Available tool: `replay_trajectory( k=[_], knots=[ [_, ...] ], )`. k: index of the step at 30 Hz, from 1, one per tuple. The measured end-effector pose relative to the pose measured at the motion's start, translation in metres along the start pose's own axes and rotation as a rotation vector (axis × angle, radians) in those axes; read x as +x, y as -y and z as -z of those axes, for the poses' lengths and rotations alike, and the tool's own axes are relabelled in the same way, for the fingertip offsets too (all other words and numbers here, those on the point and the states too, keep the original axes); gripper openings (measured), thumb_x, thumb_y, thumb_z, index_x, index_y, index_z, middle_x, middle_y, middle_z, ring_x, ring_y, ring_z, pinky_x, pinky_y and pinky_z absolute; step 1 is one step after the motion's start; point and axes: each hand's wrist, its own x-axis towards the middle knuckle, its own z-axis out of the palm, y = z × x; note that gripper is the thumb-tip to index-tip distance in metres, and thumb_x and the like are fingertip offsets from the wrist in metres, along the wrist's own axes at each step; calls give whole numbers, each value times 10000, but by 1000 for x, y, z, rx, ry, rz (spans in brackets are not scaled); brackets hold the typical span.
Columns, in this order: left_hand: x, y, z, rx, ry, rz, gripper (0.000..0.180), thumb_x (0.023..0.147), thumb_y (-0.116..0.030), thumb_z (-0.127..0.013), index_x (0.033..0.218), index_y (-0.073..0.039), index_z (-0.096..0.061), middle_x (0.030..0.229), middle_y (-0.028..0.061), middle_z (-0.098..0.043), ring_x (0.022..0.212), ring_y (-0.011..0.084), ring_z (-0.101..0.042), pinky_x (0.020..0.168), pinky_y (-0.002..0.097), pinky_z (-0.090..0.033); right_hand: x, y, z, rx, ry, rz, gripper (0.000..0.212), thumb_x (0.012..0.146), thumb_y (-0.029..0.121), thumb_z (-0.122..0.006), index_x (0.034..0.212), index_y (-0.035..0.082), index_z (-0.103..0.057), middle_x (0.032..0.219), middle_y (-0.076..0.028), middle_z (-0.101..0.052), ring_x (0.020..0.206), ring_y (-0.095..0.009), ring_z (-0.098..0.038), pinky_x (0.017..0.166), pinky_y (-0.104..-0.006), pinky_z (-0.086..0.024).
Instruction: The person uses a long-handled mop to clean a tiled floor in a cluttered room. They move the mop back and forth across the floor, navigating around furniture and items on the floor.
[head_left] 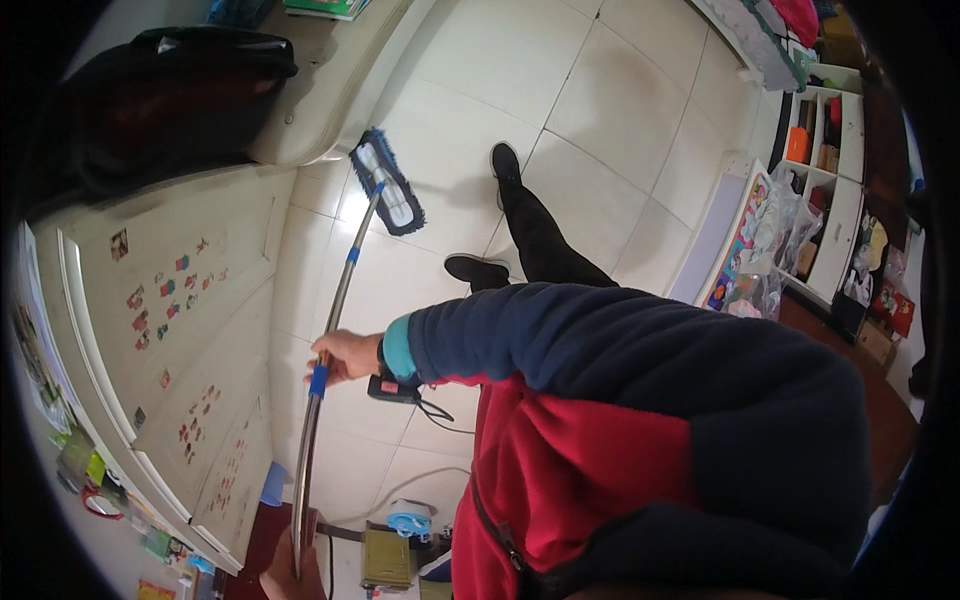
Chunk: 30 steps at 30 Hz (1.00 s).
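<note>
We stand on glossy cream floor tiles (pixel 460 100) beside off-white, sticker-dotted cabinet doors (pixel 220 330). Our silver metal-poled mop (pixel 343 285) rests its blue-fringed head (pixel 395 203) there; our right hand (pixel 348 356) wraps its fingers round the pole (pixel 307 450), our left hand (pixel 292 577), partly cut off, clasps it higher.

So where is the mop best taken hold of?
Likely the slim, straight pole, from the picture's right: the stickered cabinet stands to its left, and the broad, fringed head at the far end offers less to close around.
</note>
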Motion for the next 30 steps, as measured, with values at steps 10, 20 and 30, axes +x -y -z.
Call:
replay_trajectory(
  k=[10, 20, 30],
  knots=[
    [73, -99, 77, 417, 30, -154, 374, 946, -272, -586, 1286, -115, -587, 504, -41, -476, 394, 64, -314, 343, 243, -260, -74, 110, -35, 149, 145, 141, 195, 927, 257, -521, 866, 96, -429, 802, -73, -545, 835, -301, -656, 805, -460, -550],
    [159, -214, 40, 153, -150, -244, 440, 728, -21, -693, 1162, 15, -629, 908, 257, -650, 783, 386, -661, 699, 391, -520, -107, 259, -3, 206, 86, 375, 415, 954, 454, -483, 745, 100, -430, 629, -108, -530, 626, -276, -590, 674, -486, -537],
    [301, -332, -121, -775, 368, -98, 425, 886, -58, -565, 1297, 16, -488, 891, 219, -638, 760, 226, -636, 708, 328, -494, -195, 519, 113, -178, -558, 995, 315, 902, 330, -575, 806, 31, -609, 686, -150, -614, 639, -295, -642, 604, -444, -576]
  ],
)
